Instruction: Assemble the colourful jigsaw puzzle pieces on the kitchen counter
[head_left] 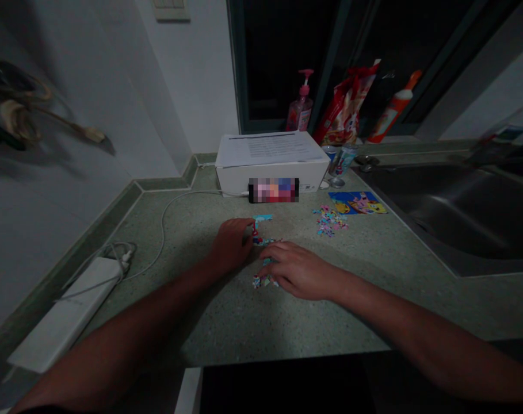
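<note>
My left hand (233,244) is at the left side of a partly joined jigsaw puzzle (263,218), its fingers curled and closed at the red-and-white pieces along that edge. My right hand (302,267) lies palm down just to the right, fingers apart over the lower row of the puzzle and several loose jigsaw pieces (256,282). Part of these pieces is hidden beneath its fingers. A heap of jigsaw pieces (330,220) lies farther right, beside a colourful cartoon picture card (358,203).
A phone (274,190) on a cable leans against a white box (272,152). At left is a power strip (69,313); at right, a metal sink (468,213). Behind stand a pink pump bottle (300,109), a red bag (347,106) and an orange-and-white tube (393,109).
</note>
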Demonstrator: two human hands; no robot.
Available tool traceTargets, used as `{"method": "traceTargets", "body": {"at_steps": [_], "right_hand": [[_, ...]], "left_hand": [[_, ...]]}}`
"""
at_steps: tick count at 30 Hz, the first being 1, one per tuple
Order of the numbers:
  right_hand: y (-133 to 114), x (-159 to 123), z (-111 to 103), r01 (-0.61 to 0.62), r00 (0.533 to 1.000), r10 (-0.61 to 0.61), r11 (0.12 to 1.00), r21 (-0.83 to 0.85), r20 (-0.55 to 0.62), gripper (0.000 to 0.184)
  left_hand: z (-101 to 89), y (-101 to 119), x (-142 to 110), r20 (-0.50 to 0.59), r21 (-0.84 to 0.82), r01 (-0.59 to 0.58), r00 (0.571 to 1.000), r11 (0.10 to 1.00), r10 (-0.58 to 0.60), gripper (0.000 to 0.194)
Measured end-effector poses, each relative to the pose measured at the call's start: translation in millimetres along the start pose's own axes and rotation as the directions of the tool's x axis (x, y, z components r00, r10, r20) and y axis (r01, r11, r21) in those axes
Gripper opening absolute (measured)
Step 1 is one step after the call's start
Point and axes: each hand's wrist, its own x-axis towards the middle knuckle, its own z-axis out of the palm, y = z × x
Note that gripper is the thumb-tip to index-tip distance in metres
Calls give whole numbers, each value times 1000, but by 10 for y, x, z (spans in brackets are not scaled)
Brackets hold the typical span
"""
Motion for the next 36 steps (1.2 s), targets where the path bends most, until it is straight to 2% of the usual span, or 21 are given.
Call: {"method": "traceTargets", "body": {"at_steps": [3,6,10,13,18,24,30,36], "right_hand": [[10,4,21,17,1000,-17,1000,-6,2,38],[51,10,38,8,999,-9,1000,-19,-51,36],[131,4,-8,-106,986,94,991,-81,-139,34],[186,-17,-82,-158,977,140,981,-111,-158,36],[223,-37,-119,-168,978,150,978,-122,-148,32],[186,2,-9,-112,989,100,987,-115,-109,20],[101,45,67,-153,985,144,983,-97,-94,8],[47,72,83,-206,977,198,972,-113,-76,10]], "left_hand": [[-7,4,3,2,4,1,1000,1000,-1,43],[-3,-3,0,-1,6,-7,1000,1000,7,44],[10,-19,-4,-18,5,-16,1000,1000,16,44],[10,-19,-3,-20,2,-23,1000,1000,23,42],[2,-8,-4,-19,-5,-29,999,1000,29,41],[13,-28,-8,-20,-4,-24,1000,1000,24,43],[25,-45,-6,-17,2,-30,999,1000,30,45],[21,-32,-4,-16,10,-23,1000,1000,23,45]]}}
